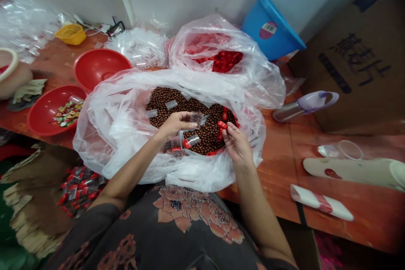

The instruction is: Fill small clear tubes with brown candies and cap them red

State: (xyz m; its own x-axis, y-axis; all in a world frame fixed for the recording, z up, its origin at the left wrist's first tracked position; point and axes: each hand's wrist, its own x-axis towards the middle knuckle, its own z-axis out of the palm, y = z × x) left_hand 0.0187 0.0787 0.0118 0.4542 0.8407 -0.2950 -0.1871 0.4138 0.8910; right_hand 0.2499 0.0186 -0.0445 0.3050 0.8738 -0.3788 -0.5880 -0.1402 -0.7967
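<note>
Between the thumb and fingers of my left hand (177, 125) is a small clear plastic jar (196, 119), tilted sideways above the brown chocolate balls (202, 137). My right hand (236, 142) pinches a red cap (222, 125) a little to the right of the jar, apart from it. The balls fill a large white plastic bag (117, 109) with its mouth spread wide. Empty clear jars, red-capped jars (191, 141) and loose red caps lie on the balls. What the held jar contains is hard to make out.
Behind stands a clear bag of red caps (226, 61), with a blue bucket (268, 25) beside it. Red bowls (101, 65) are at the left, a bottle (289, 112) and large carton (351, 67) at the right. Several capped jars (82, 187) lie below the table's left side.
</note>
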